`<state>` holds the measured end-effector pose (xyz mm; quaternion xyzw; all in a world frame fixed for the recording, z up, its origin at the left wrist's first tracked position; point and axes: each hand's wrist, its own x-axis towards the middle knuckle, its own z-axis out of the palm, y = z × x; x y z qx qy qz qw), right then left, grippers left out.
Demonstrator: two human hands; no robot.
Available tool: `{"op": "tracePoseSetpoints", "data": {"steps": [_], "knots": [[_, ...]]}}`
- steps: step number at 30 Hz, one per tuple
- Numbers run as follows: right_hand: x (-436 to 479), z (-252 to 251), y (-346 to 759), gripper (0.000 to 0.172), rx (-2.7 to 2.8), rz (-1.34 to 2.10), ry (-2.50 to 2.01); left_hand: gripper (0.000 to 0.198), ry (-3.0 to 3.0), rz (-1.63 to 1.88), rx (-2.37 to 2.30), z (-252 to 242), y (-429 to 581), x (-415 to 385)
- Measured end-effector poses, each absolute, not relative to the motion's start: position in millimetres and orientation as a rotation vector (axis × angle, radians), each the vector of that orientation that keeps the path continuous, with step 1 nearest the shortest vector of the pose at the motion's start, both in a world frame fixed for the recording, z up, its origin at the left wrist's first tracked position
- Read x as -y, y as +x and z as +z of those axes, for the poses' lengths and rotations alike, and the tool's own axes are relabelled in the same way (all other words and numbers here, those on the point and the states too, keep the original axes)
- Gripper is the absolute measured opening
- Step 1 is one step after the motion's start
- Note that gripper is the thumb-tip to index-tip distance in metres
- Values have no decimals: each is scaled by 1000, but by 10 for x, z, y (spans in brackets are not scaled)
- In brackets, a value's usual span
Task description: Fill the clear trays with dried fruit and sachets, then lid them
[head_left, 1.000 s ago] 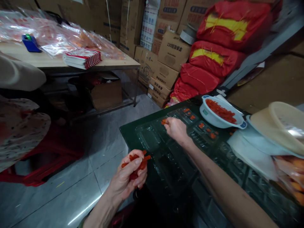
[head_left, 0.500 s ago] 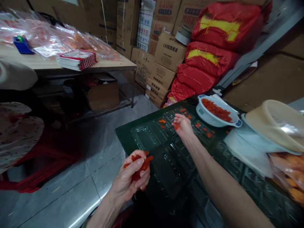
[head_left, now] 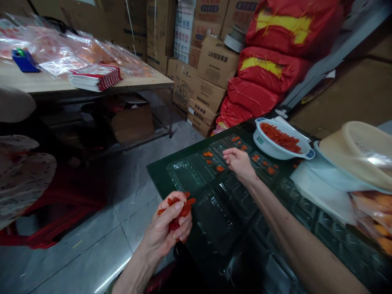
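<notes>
My left hand (head_left: 170, 222) is closed around a bunch of flat orange-red pieces (head_left: 185, 208), perhaps dried fruit slices, whose ends stick out between thumb and fingers. Farther off, my right hand (head_left: 240, 163) hovers over clear plastic trays (head_left: 186, 173) with its fingers curled together; whatever they hold, if anything, is hidden. Beside its fingertips, a single orange piece (head_left: 219, 168) lies in a tray compartment. More such pieces (head_left: 208, 154) sit in compartments to the left, behind and to the right of this hand. A white basin (head_left: 266, 149) heaped with the same pieces stands beyond it.
Empty clear trays (head_left: 214, 220) cover the near part of the dark green table (head_left: 162, 169). Stacked tubs (head_left: 346, 163) and bagged orange food (head_left: 375, 216) are at right. A seated person (head_left: 24, 175) is at left, by a wooden table (head_left: 147, 81). Cartons (head_left: 217, 61) and red sacks (head_left: 260, 69) stand behind.
An orange piece that showed at my right hand's fingers now lies in the tray compartment beside them. The right hand has drawn slightly right; the left keeps its bunch.
</notes>
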<state>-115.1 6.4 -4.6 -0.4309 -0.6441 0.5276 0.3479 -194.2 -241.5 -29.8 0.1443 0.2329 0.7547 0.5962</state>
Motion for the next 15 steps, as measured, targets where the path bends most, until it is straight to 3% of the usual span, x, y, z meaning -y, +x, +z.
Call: {"op": "tracePoseSetpoints", "data": {"steps": [3, 7, 15], "knots": [[9, 2, -1097, 6, 2264, 925, -1202, 8, 343, 1759, -546, -295, -1946, 2404], [60, 11, -1129, 10, 2831, 238, -1416, 7, 361, 1748, -526, -310, -1930, 2394], [4, -84, -1097, 17, 2827, 196, -1343, 6, 347, 1749, -560, -328, -1950, 2428]]}}
